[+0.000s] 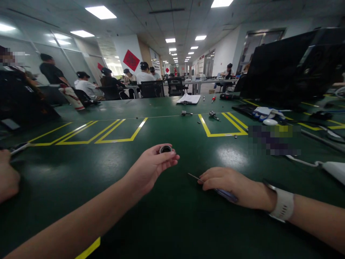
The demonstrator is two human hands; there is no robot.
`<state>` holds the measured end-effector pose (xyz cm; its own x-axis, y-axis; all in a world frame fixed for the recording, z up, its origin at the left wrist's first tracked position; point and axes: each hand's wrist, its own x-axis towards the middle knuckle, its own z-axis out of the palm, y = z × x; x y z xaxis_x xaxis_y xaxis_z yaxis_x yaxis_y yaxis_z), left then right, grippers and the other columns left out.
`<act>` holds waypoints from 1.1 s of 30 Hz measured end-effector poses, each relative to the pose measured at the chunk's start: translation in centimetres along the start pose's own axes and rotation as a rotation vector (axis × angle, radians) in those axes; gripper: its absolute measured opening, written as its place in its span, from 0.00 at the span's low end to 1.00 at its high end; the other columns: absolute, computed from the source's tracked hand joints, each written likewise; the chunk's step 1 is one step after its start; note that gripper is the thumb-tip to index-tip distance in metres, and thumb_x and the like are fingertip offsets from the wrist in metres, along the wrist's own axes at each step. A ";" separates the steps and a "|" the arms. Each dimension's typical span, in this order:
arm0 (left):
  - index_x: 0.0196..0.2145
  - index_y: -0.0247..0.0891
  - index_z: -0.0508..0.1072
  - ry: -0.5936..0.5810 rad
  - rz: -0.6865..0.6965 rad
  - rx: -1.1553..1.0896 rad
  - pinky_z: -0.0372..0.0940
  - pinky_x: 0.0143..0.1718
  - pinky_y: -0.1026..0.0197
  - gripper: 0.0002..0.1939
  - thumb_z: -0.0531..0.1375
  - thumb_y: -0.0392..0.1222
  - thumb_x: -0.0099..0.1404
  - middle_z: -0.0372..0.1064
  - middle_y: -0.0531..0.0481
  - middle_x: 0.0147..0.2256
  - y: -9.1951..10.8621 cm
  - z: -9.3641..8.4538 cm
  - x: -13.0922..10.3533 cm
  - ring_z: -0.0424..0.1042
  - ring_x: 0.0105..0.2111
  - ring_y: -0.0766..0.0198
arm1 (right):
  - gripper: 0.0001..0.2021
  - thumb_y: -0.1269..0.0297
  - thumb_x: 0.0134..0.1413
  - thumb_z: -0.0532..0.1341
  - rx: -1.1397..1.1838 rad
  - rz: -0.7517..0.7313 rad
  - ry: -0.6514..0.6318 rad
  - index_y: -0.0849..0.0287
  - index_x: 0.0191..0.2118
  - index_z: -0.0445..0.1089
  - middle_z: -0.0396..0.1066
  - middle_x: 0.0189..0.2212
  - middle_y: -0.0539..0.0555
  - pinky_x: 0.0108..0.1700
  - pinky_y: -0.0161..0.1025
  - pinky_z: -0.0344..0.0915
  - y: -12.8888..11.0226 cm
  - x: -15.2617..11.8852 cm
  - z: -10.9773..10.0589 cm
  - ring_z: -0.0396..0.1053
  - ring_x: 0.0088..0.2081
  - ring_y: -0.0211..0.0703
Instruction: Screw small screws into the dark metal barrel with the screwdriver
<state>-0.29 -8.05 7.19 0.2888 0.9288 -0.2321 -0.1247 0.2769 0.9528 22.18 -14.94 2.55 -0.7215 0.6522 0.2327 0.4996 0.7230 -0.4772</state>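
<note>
My left hand (pixel 151 167) is raised over the green table. Thumb and fingers close round a small ring-shaped part (pixel 165 148) with a metallic rim and a dark inside. To its right, my right hand (pixel 231 185) rests low at the tabletop with its fingers wrapped round a screwdriver (pixel 226 195). A bluish-purple handle shows below the palm, and the thin metal shaft sticks out towards the left hand. The shaft's tip is apart from the ring-shaped part. The fingers hide the middle of the screwdriver.
Small metal parts (pixel 214 115) lie within yellow tape, another metal part (pixel 185 113) beside it. Farther back are a clipboard with paper (pixel 188 98) and a dark power tool (pixel 229 96). Gloves (pixel 268 113) and a large black monitor (pixel 291 68) stand right. Another person's hand (pixel 8 178) is left.
</note>
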 end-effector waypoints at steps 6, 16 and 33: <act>0.41 0.31 0.69 -0.043 -0.076 -0.118 0.70 0.41 0.62 0.15 0.59 0.23 0.54 0.71 0.42 0.39 -0.9 1.7 -2.6 0.74 0.39 0.59 | 0.10 0.74 0.56 0.55 0.039 0.034 0.122 0.62 0.44 0.68 0.71 0.43 0.58 0.47 0.42 0.65 0.6 0.7 0.4 0.68 0.45 0.42; 0.42 0.31 0.70 -0.163 -0.121 -0.140 0.68 0.47 0.61 0.16 0.60 0.25 0.55 0.71 0.41 0.43 -2.5 1.0 -2.3 0.71 0.45 0.57 | 0.12 0.57 0.58 0.55 0.575 0.420 0.505 0.60 0.32 0.68 0.71 0.24 0.50 0.32 0.36 0.67 -0.1 -0.4 -1.0 0.70 0.28 0.37; 0.43 0.36 0.71 -0.215 -0.129 -0.026 0.65 0.49 0.60 0.17 0.63 0.30 0.54 0.70 0.45 0.46 -3.2 0.5 -2.1 0.69 0.46 0.59 | 0.15 0.55 0.59 0.53 0.460 0.499 0.354 0.61 0.29 0.66 0.67 0.25 0.51 0.34 0.38 0.65 -0.2 0.0 -0.5 0.67 0.29 0.38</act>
<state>0.01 -11.00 4.69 0.4985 0.8124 -0.3024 -0.0971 0.3989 0.9118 22.33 -14.92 3.10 -0.2277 0.9666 0.1179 0.4200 0.2067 -0.8837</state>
